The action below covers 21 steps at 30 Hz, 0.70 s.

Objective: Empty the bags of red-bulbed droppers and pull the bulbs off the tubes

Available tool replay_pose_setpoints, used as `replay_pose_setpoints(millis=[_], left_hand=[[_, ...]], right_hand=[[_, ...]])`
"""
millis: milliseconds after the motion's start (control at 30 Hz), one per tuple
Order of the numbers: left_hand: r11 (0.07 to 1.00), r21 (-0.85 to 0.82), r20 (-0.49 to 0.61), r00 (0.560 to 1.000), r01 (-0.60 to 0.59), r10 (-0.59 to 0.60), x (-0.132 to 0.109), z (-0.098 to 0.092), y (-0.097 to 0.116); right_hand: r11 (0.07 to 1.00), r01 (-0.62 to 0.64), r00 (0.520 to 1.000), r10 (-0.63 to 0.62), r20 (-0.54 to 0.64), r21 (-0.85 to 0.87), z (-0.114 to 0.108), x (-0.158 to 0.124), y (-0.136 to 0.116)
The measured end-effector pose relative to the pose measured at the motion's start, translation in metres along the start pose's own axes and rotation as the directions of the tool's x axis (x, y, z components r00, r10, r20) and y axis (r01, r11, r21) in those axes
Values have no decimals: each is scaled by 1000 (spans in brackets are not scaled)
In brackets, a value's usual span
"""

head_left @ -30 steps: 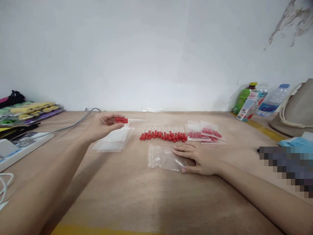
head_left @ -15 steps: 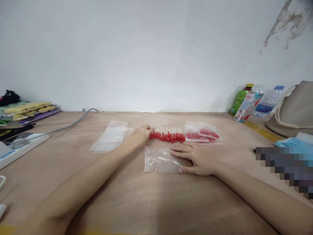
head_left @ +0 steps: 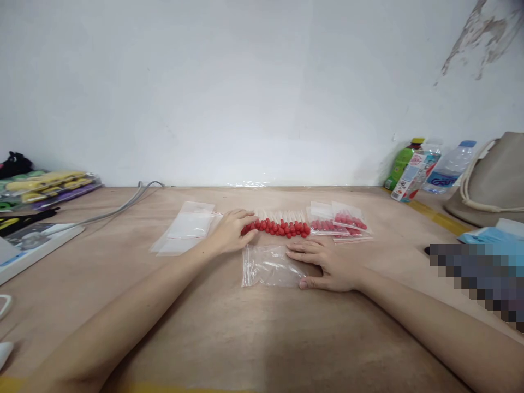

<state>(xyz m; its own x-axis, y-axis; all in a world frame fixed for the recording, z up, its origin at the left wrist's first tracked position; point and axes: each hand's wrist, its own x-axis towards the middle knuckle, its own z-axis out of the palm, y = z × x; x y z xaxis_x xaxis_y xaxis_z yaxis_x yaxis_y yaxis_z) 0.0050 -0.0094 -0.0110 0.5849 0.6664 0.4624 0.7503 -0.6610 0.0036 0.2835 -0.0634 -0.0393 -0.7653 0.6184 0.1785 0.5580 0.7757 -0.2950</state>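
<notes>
A row of pale sticks with red tips [head_left: 282, 226] lies on the table in front of me, red ends toward me. My left hand [head_left: 234, 231] is at the row's left end, thumb apart from the fingers, with red tips showing between them. Flat on the right part of a clear zip bag [head_left: 268, 266] rests my right hand [head_left: 329, 266], fingers stretched out. Right of the row, small zip bags [head_left: 341, 221] hold more red-tipped sticks. Several flat, whitish bags [head_left: 186, 226] lie overlapped to the left of my left hand.
A white power strip [head_left: 49, 248] with a grey cable [head_left: 123, 206] lies at left, near colourful packaged items [head_left: 53, 185]. Bottles [head_left: 413, 169], a beige bag [head_left: 491, 180] and a blue packet [head_left: 491, 240] stand or lie at right. A white wall [head_left: 262, 98] closes the back.
My left hand has shifted slightly nearer me and its thumb has spread away from the fingers at the row's left end. My right hand stays on the clear bag.
</notes>
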Motion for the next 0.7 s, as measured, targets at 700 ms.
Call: replay_pose_setpoints(millis=[700], left_hand=[[928,-363,374,900,-82,226,-51,-23,43]], right_hand=[[999,22,1000,-22,-15,25,2,0,3]])
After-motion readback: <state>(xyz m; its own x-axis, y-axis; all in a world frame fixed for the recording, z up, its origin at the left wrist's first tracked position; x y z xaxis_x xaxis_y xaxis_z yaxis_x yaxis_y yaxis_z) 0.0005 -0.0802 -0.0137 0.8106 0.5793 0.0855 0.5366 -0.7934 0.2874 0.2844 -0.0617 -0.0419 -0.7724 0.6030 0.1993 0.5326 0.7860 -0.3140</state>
